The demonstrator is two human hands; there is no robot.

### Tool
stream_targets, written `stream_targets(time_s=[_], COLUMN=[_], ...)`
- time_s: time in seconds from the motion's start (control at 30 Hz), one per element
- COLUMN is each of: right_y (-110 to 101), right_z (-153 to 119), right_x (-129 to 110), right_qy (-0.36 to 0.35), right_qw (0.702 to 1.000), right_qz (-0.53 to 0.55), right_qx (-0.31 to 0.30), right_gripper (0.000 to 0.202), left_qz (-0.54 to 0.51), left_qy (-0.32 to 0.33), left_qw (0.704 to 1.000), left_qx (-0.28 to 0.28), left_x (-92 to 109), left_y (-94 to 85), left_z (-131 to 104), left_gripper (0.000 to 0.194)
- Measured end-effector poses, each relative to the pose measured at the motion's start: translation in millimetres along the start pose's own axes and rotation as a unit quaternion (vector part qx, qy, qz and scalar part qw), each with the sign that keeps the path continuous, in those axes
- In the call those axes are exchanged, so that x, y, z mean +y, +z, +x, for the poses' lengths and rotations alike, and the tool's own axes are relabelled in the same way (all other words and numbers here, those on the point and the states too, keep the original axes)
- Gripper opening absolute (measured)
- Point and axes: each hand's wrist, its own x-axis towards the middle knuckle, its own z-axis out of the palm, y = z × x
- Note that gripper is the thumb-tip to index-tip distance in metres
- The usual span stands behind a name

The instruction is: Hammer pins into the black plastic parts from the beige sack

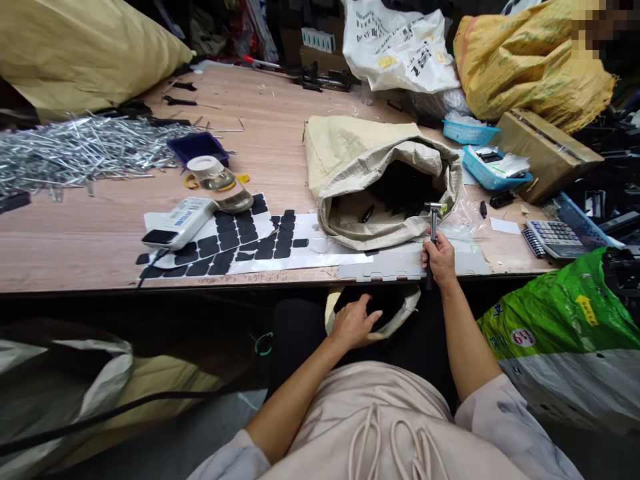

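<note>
Item: small hammer-shaped tool of bright metal with a dark grip (434, 221). Smooth cylindrical head set crosswise, slim shaft. Long axis runs away from the person, head at the far end, butt toward the table's near edge; head lies before the mouth of the sack on the table.

Right hand (441, 259): fingers wrapped firmly round the tool's handle.

Left hand (354, 321): thumb and fingers parted, at the mouth of a pale, soft-rimmed bag (407, 311) below the table edge; cannot tell whether it holds anything.

Large beige woven sack (357, 139): on its side, creased, rolled rim, oval mouth toward the person, dark pieces inside.

Flat grey sheet (473, 261): beneath the right hand, along the edge.

White sheet printed with black rounded squares (227, 233): left of the sack.

Clear bottle with pale lid (230, 193): tilted.

Thin silvery metal rods (90, 150): tangled heap, far left.

Table (265, 133): pinkish wood-grain surface.

Glossy green-and-white plastic sack (540, 307): wrinkled, right.
</note>
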Motion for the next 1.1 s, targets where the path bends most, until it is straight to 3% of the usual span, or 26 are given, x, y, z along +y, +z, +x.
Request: stream_targets(time_s=[0.1, 0.2, 0.3, 0.37, 0.43, 0.53, 0.67, 0.73, 0.8, 0.9, 1.0, 1.1], right_y=[1, 2, 2, 1, 1, 1, 2, 2, 1, 1, 3, 3], right_z=[-1, -1, 0, 1, 1, 0, 0, 2, 3, -5, -30, -64], right_x=[1, 2, 3, 3, 2, 1, 2, 2, 1, -1, -3, -3], right_qy=[0.001, 0.007, 0.013, 0.013, 0.012, 0.012, 0.011, 0.011, 0.012, 0.008, -0.019, -0.064], right_qw=[1.0, 1.0, 1.0, 1.0, 1.0, 0.999, 0.998, 0.998, 0.998, 0.998, 0.998, 0.991], right_qz=[-0.005, -0.003, 0.004, 0.011, 0.019, 0.03, 0.048, 0.057, 0.059, 0.04, -0.005, -0.114], right_qx=[-0.002, -0.006, -0.008, -0.001, 0.012, 0.027, 0.034, 0.035, 0.037, 0.05, 0.066, 0.041], right_gripper=[0.05, 0.052, 0.053, 0.054, 0.055, 0.057, 0.056, 0.054, 0.053, 0.052, 0.049, 0.047], left_qz=[-0.027, -0.075, -0.06, -0.043, -0.025, -0.008, 0.006, 0.031, 0.052, 0.041, 0.013, 0.003], left_qy=[0.089, 0.147, 0.093, 0.027, -0.034, -0.046, 0.13, 0.232, 0.273, 0.235, 0.207, 0.204], left_qw=[0.996, 0.977, 0.953, 0.951, 0.959, 0.969, 0.946, 0.933, 0.936, 0.958, 0.967, 0.967], left_qx=[0.017, 0.137, 0.281, 0.305, 0.28, 0.244, 0.296, 0.274, 0.215, 0.158, 0.148, 0.15], left_x=[33, 62, 75, 75, 72, 69, 69, 66, 61, 51, 45, 45], left_y=[-33.2, -73.1, -109.3, -124.8, -132.4, -133.5, -118.8, -104.8, -90.1, -74.6, -70.2, -71.1], left_z=[6, 38, 96, 137, 168, 179, 143, 121, 109, 109, 118, 121], left_gripper=[0.021, 0.029, 0.029, 0.031, 0.033, 0.025, 0.02, 0.02, 0.016, 0.013, 0.016, 0.016])
